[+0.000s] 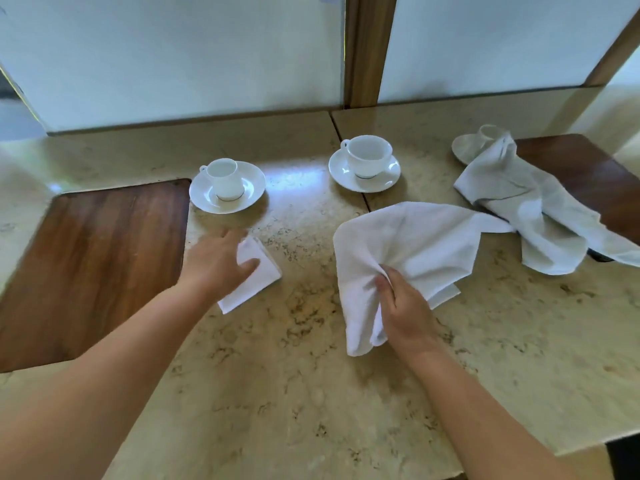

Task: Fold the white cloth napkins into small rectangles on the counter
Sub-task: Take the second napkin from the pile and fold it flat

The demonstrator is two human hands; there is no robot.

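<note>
While two bare forearms reach in from the bottom of the frame, the right hand (403, 306), right of centre, grips a bunched fold of a loose white napkin (412, 244), fingers curled round the cloth; the rest of it spreads crumpled over the beige marble table (277, 393) just beyond the hand. Left of centre, the left hand (218, 263) rests on a napkin folded into a small rectangle (258, 275), its fingers fairly straight, lying flat on the table. A dark wooden board (97, 258) sits inset at the left edge. Further back, two white cups on saucers stand apart: one (227, 185) above the left hand, another (365, 162) upper centre. At the upper right, a third crumpled napkin (519, 206) drapes across a second wooden board (585, 174) and partly covers another cup and saucer (471, 147).
</note>
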